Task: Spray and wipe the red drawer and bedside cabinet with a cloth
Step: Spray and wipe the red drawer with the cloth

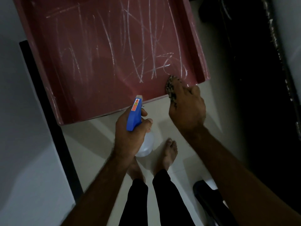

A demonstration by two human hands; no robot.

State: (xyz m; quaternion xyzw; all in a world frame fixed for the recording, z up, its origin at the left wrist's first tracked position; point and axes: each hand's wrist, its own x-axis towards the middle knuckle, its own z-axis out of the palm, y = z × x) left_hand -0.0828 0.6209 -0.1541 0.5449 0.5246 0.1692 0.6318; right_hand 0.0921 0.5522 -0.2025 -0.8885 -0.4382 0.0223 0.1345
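Note:
The red drawer lies flat below me, its inside covered with white chalk-like scribbles. My right hand presses a patterned cloth onto the drawer's near right corner. Just off the drawer's near edge, my left hand grips a spray bottle with a blue trigger head and a clear body, its nozzle pointing toward the drawer. The bedside cabinet is not clearly visible.
A dark frame edge runs along the left beside a pale surface. A black piece of furniture stands at the right. My bare feet are on the light tiled floor. A dark object lies at lower right.

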